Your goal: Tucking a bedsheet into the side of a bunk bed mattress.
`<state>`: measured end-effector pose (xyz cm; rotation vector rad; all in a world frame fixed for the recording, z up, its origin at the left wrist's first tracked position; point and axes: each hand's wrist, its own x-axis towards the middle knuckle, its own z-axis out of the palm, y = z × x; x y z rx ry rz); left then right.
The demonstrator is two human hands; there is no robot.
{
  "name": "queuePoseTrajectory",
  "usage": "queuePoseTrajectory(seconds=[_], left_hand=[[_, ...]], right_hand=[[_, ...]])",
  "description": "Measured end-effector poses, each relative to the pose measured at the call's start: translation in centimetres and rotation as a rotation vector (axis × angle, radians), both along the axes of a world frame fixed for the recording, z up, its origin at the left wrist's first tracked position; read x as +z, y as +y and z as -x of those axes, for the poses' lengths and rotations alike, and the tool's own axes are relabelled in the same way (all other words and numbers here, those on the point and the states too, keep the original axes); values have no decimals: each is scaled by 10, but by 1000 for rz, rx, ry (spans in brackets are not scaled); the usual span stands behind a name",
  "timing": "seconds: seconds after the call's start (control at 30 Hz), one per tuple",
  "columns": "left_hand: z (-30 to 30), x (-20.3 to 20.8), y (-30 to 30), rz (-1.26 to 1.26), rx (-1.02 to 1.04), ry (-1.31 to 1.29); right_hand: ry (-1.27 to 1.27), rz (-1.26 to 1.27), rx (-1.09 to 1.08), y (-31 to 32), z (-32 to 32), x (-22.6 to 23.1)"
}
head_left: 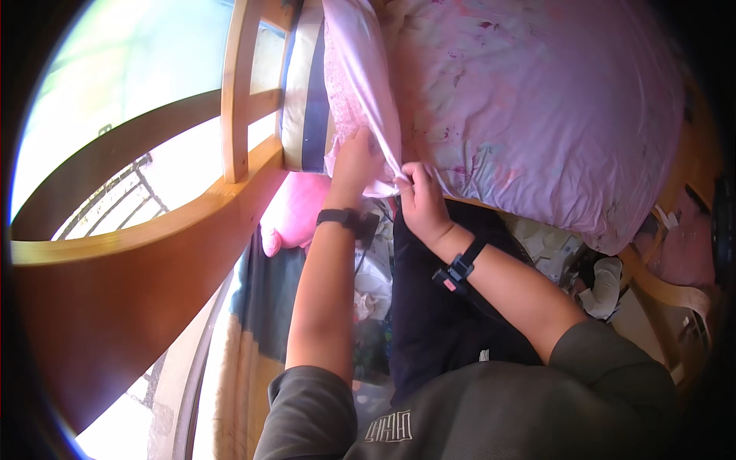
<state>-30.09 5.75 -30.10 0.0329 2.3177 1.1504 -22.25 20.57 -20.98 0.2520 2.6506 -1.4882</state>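
A pink floral bedsheet (529,115) covers most of a mattress. At the left end its loose edge is folded up, and the mattress's cream and dark blue striped side (313,107) shows bare. My left hand (357,157) is in the folds of the loose part, closed on the cloth, with its fingertips partly hidden. Just to the right, my right hand (423,198) pinches the sheet's gathered edge between thumb and bent fingers, near the mattress's near corner. The cloth runs taut upward from that pinch. Both wrists wear black straps with small devices.
A curved wooden bed rail (146,230) with an upright post (238,92) stands at the left. Below the mattress corner lies a pink plush-like object (295,211). Dark cloth (452,307) and white crumpled items (606,287) are beneath and to the right.
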Motion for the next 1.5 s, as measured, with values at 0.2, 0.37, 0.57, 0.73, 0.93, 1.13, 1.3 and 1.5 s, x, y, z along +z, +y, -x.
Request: queuePoseTrajectory(seconds=[0.2,0.37,0.57,0.73,0.93,1.13,1.3,1.5], left_hand=[[18,-13,11,174,-114,-92],[17,-19,11,192,-96,-199],[-4,-55,-82,-660,424,-694],[-8,-29,-75,-939,848,-957],[-38,16,-96,110,23,-178],[-17,9,-64,429,-48,559],[-7,-26,-16,446,23,655],[-26,-30,-32,349,237,409]], right_hand=[[-99,166,-138,6,-19,23],[-184,232,-37,-10,-1,10],[-180,258,-60,-98,67,-70],[-493,351,-164,-73,81,-163],[-560,823,-378,-92,79,-151],[-668,1002,-409,-72,84,-139],[-588,886,-361,-46,83,-123],[-263,482,-206,-15,67,-46]])
